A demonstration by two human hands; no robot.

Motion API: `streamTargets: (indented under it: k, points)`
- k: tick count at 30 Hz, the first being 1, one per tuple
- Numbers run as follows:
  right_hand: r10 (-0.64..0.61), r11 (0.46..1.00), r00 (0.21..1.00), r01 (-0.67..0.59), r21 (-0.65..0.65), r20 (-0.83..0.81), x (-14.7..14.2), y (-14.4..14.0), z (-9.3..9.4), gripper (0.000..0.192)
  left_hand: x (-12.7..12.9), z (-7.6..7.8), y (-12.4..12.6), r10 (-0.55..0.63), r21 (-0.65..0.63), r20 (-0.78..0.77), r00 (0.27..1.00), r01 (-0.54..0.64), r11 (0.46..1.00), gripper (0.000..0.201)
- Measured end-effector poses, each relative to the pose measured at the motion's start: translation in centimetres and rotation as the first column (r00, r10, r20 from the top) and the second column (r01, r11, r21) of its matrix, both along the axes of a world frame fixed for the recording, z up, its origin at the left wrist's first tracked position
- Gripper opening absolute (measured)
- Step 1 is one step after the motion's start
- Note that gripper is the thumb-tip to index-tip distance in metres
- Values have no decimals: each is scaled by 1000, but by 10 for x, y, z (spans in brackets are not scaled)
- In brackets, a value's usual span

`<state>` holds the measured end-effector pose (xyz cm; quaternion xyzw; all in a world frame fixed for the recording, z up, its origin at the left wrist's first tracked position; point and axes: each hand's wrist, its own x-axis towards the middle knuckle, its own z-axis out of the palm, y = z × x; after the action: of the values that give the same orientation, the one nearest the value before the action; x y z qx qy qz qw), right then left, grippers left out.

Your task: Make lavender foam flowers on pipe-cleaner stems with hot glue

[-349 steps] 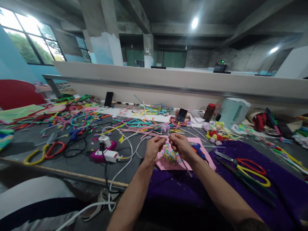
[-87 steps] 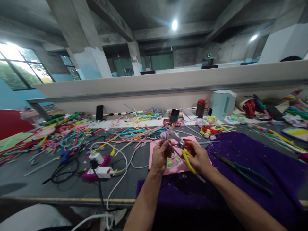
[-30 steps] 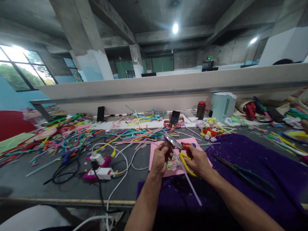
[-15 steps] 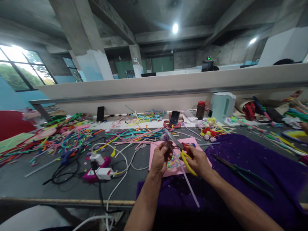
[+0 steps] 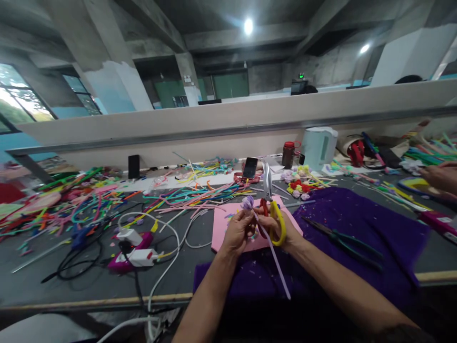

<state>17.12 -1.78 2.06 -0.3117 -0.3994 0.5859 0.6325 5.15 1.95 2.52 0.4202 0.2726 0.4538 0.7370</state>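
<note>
Left hand: closed; a lilac pipe-cleaner flower was pinched by its stem, above the pink sheet.
Right hand: closed on scissors, yellow and red handles gripped, blades held upright and shut, just right of the flower.
Pliers: laid on purple cloth, right of the sheet.
Power strip: left of the sheet.
Another person's hand: far right of the sheet.

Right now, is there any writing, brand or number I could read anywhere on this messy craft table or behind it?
None can be read.
Green sign on the far wall: glows, too small to read.
White label on the magenta object at the right edge: blurred.
Phone, jar and kettle: no legible marks.
</note>
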Motion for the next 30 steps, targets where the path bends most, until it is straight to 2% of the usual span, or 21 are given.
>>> streamTargets:
  k: [4,8,12,15,17,19,21,23,26,28,30]
  points:
    - [21,1000,1000,-21,5,-12,2,2,-1,38,2,0,-1,-19,29,-13,1000,20,999,31]
    - [-78,997,996,77,21,33,1,3,-2,40,2,2,-2,-4,-6,11,1000,4,1000,37]
    - [-140,990,982,135,52,129,2,5,-12,38,3,1,-2,35,-36,23,999,-35,999,33]
    - [-222,975,938,207,86,267,6,6,-15,35,1,2,-2,79,-35,19,997,-78,996,33]
    - [-295,955,874,255,152,386,11,4,-14,34,-2,4,-1,118,-23,20,993,-117,993,34]
    - [-374,926,775,289,242,510,17,2,-11,36,-7,7,0,162,-1,35,986,-162,987,33]
    - [-444,896,637,303,325,631,20,-2,-7,39,-12,9,2,205,25,53,977,-207,978,32]
    - [-512,859,463,302,414,724,21,-6,-4,43,-15,9,5,251,48,54,966,-254,966,29]
    - [-611,790,258,240,563,748,20,-11,-1,42,-19,9,7,302,122,44,952,-305,945,25]
    - [-652,758,197,185,626,732,19,-13,-1,37,-20,8,6,315,209,36,948,-315,926,23]
    - [-675,738,169,155,657,718,19,-13,-1,34,-20,8,5,327,295,17,945,-317,901,25]
